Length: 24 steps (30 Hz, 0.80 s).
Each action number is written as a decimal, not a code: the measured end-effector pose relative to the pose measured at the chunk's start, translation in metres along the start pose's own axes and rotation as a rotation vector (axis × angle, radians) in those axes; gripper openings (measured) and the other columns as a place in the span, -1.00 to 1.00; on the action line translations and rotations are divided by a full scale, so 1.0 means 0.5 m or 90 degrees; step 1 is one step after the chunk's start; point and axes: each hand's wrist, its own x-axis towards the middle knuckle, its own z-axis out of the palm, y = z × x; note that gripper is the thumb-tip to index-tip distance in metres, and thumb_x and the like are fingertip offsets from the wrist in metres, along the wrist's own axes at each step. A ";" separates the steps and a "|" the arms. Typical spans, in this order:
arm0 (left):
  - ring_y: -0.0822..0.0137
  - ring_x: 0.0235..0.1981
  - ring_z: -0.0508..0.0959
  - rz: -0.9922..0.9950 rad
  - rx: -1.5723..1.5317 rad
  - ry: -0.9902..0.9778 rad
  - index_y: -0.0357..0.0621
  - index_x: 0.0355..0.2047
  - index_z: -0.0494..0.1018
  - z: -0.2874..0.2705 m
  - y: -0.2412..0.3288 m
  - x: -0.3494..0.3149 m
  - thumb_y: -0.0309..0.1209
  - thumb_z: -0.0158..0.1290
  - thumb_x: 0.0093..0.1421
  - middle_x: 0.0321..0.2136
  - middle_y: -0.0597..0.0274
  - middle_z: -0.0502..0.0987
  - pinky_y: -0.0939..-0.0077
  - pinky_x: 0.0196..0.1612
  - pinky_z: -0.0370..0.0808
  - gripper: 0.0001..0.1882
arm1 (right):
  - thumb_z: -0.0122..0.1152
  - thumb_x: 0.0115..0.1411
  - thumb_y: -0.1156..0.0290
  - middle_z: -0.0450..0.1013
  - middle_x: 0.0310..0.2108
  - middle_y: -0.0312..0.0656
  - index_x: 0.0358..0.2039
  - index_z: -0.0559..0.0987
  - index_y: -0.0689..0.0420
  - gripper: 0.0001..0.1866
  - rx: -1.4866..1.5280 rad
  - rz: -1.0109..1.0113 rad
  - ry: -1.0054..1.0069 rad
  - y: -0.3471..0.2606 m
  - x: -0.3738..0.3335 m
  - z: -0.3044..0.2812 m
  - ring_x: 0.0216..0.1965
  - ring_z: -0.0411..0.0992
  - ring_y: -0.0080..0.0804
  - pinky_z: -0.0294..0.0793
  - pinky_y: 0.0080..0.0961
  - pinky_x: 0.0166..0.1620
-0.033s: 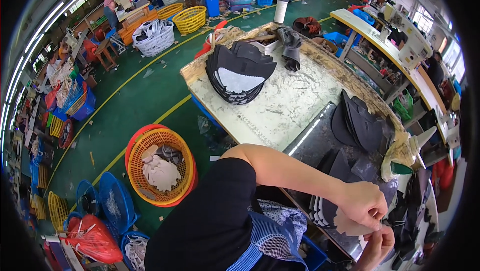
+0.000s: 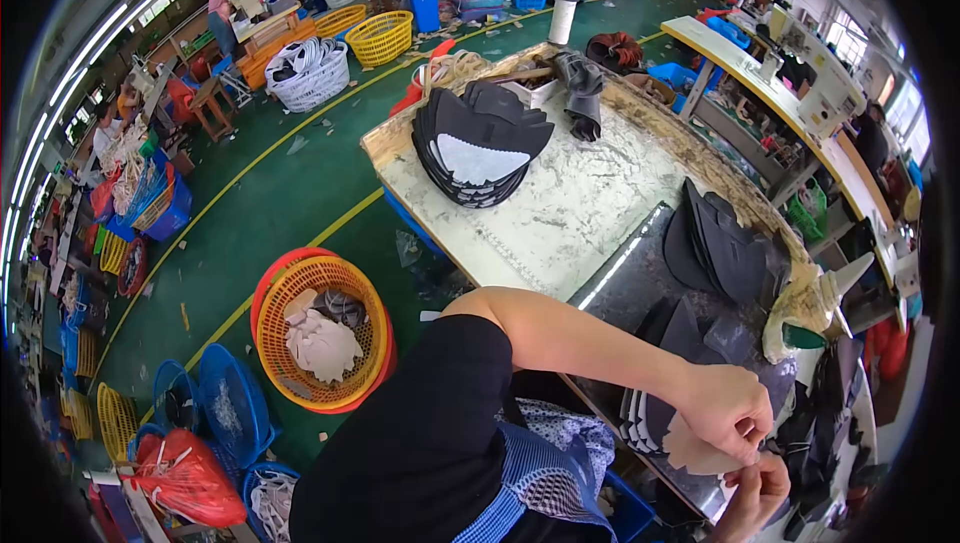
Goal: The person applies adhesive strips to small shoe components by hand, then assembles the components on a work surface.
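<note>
My left hand (image 2: 727, 409) reaches across to the right end of the worktable, its fingers pinched on a beige, wavy-edged flat piece (image 2: 698, 451). Just below it, my right hand (image 2: 757, 499) has thumb and fingers pressed together at the same piece's edge; its fingertips are partly hidden. Both hands nearly touch. Beside my left wrist lie overlapping black cut pieces (image 2: 678, 331), with pale edges showing under the forearm. Farther back on the dark board (image 2: 625, 268) rests another pile of black curved pieces (image 2: 715, 248).
A stack of black pieces (image 2: 480, 148) with a light grey patch stands on the worktable (image 2: 590, 183). At the right edge is a cone-tipped white container (image 2: 845, 281). A yellow basket (image 2: 268, 343) holding beige scraps stands on the floor to the left, near blue baskets (image 2: 228, 398).
</note>
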 end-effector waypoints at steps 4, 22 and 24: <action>0.35 -0.53 0.61 -0.099 -0.234 -0.222 -0.21 -0.49 0.56 -0.005 -0.008 -0.018 -0.12 0.28 0.15 -0.57 0.20 0.61 0.40 -0.43 0.51 -0.63 | 0.38 0.21 0.34 0.49 -0.58 -0.24 -0.44 0.61 0.27 -0.76 0.004 0.083 -0.166 -0.054 -0.022 -0.001 -0.56 0.36 -0.57 0.29 -0.63 -0.42; 0.15 -0.15 0.59 0.390 0.169 0.050 -0.10 -0.37 0.55 -0.037 -0.006 -0.051 -0.51 0.29 -0.08 -0.09 0.17 0.57 0.27 -0.11 0.56 -0.78 | 0.04 0.08 0.31 0.47 -0.49 -0.19 -0.57 0.48 0.23 -0.76 0.926 0.178 -0.139 0.128 0.033 0.115 -0.50 0.42 -0.52 0.36 -0.62 -0.42; 0.14 -0.10 0.57 0.437 0.193 0.049 -0.07 -0.43 0.48 -0.040 -0.013 -0.044 -0.55 0.27 -0.09 -0.07 0.17 0.55 0.23 -0.08 0.57 -0.78 | 0.05 0.13 0.31 0.50 -0.43 -0.17 -0.52 0.50 0.25 -0.75 0.815 0.177 -0.060 0.093 0.025 0.109 -0.43 0.45 -0.52 0.41 -0.61 -0.33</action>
